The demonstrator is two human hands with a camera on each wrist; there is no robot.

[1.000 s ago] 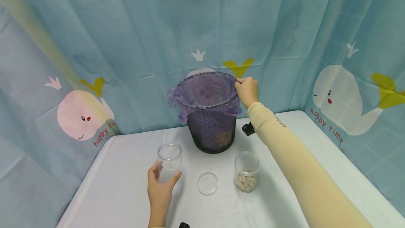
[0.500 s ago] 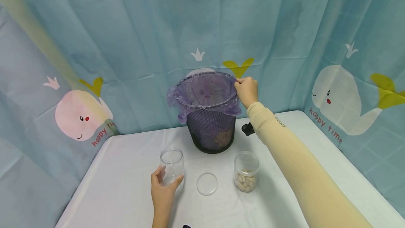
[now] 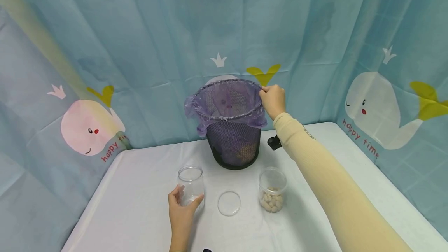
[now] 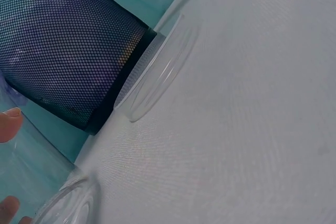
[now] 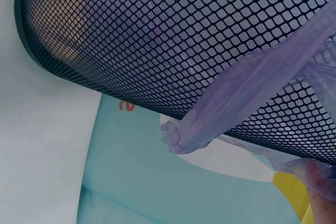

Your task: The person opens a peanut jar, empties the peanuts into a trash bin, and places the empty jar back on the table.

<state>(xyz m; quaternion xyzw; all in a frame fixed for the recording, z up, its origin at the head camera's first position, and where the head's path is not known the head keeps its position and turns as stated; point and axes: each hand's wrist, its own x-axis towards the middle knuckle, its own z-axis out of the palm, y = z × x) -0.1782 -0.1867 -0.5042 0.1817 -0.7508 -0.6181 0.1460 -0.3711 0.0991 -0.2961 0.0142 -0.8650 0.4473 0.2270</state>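
A clear plastic jar [image 3: 191, 186], its top uncovered, stands upright on the white table at centre left. My left hand [image 3: 182, 213] holds it low down, thumb on one side and fingers on the other. At the back, my right hand [image 3: 273, 98] grips the rim of a black mesh wastebasket [image 3: 232, 143] lined with a purple plastic bag [image 3: 200, 108]. In the right wrist view the bag's loose edge [image 5: 236, 98] hangs over the mesh, and something yellowish [image 5: 65, 19] shows through near the bottom. A clear round lid [image 3: 229, 203] lies flat beside the jar.
A second clear jar [image 3: 273, 189], part filled with pale nuts in shells, stands right of the lid, next to my right sleeve [image 3: 325, 174]. Behind the table [image 3: 133, 189] hangs a light blue curtain [image 3: 157, 49] with cartoon whales.
My left hand and the clear jar have come slightly nearer and to the right, the jar settling onto the table. My right hand and the wastebasket have stayed in place.
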